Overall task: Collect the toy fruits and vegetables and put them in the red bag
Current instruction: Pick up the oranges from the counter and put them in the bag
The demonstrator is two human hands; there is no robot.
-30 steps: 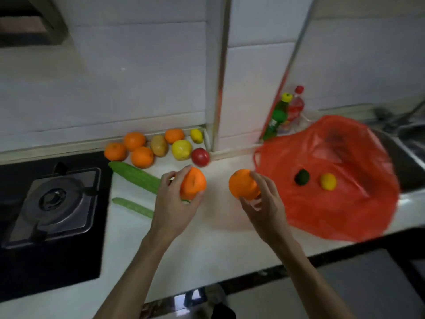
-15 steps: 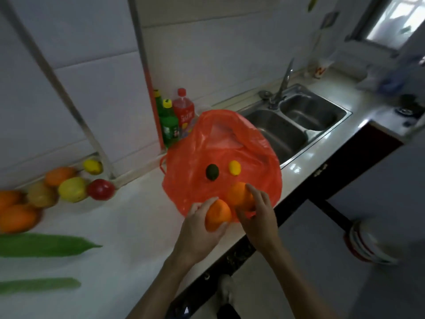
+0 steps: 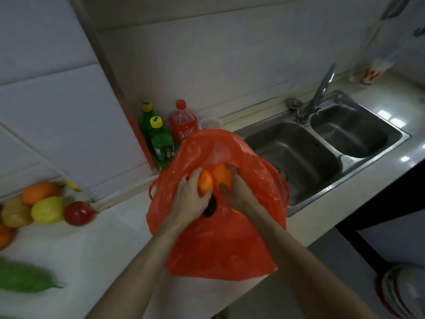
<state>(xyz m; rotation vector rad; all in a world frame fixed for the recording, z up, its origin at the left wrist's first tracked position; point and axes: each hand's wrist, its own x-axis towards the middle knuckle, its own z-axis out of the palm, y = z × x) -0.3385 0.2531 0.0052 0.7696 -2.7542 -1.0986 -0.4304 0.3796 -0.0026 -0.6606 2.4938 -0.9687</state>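
The red plastic bag [image 3: 220,247] lies on the white counter beside the sink. Over its upper half my left hand [image 3: 187,200] grips one toy orange [image 3: 205,182], and my right hand [image 3: 236,191] grips a second toy orange [image 3: 222,174]; the two fruits touch. Between my wrists a dark green fruit [image 3: 210,208] lies on the bag, and a sliver of a yellow fruit [image 3: 235,210] shows under my right wrist. At the left wall sit a red apple [image 3: 78,212], a yellow lemon [image 3: 48,209], an orange [image 3: 39,192] and a brownish fruit [image 3: 13,214]. A green vegetable [image 3: 23,276] lies at the lower left.
Two green bottles [image 3: 161,143] and a red bottle [image 3: 183,125] stand against the wall behind the bag. A steel double sink [image 3: 326,143] with a tap [image 3: 318,95] is to the right. The counter edge runs diagonally below the bag; stacked bowls [image 3: 400,293] are on the floor.
Both hands carried the oranges from the middle of the counter rightward to over the red bag, and now hold them farther up the bag. The view swung right toward the sink.
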